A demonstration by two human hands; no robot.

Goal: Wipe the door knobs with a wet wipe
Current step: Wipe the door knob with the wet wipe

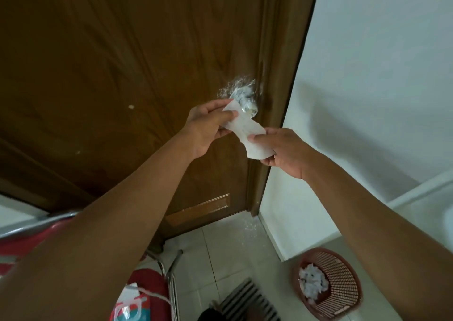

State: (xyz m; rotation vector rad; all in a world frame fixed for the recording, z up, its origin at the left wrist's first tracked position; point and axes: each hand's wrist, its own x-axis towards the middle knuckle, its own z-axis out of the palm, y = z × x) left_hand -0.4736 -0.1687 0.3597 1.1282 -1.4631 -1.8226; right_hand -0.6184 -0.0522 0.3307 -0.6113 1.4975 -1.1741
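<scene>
Two hands share the wet wipe (246, 134) just below the door knob (246, 102): our left hand (208, 127) pinches its upper end beside the knob, our right hand (282, 149) pinches the lower end, fingers closed on the sheet. We judge it light, limp and damp, so it will likely drape. The knob, dusted white, looks hard and probably slick; we should cup it through the wipe.

Both bare forearms reach forward and upward, converging; the left hand (208, 124) sits slightly higher, thumb and fingers pinched closed on one end of a wet wipe (247, 134). The right hand (282, 151) is lower, pinching the other end.
</scene>
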